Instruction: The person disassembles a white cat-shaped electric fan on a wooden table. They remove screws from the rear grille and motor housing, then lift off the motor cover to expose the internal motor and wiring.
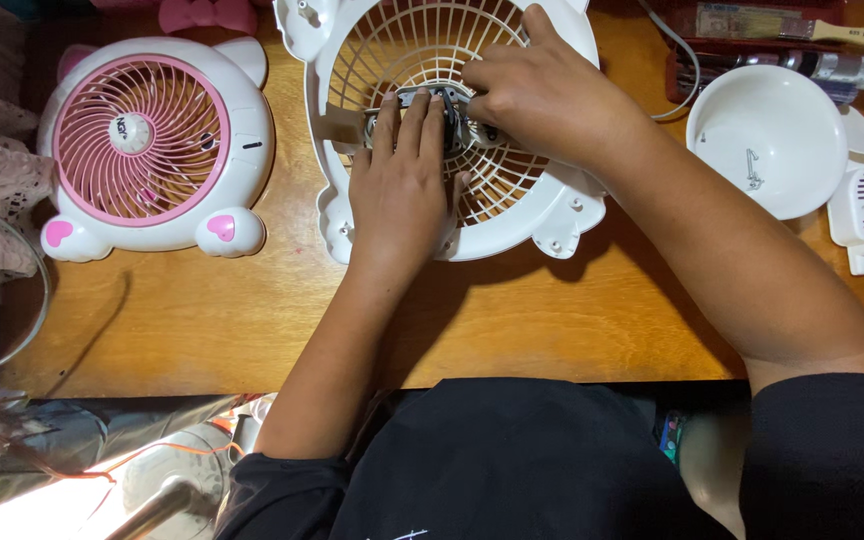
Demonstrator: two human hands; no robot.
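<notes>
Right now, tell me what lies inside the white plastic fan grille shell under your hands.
A small grey metal motor sits at the centre of the white plastic fan grille shell, pressed by left hand and right hand. Its underside is covered.

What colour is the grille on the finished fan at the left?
Pink, set in a white body; the grille shows in the head view.

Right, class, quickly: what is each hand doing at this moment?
Left hand: flat, fingers extended, pressing on the metal motor part in the white fan shell.
Right hand: curled, gripping the same part.

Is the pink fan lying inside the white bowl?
No, the pink fan lies on the wooden table far left, while the white bowl sits at the right.
</notes>
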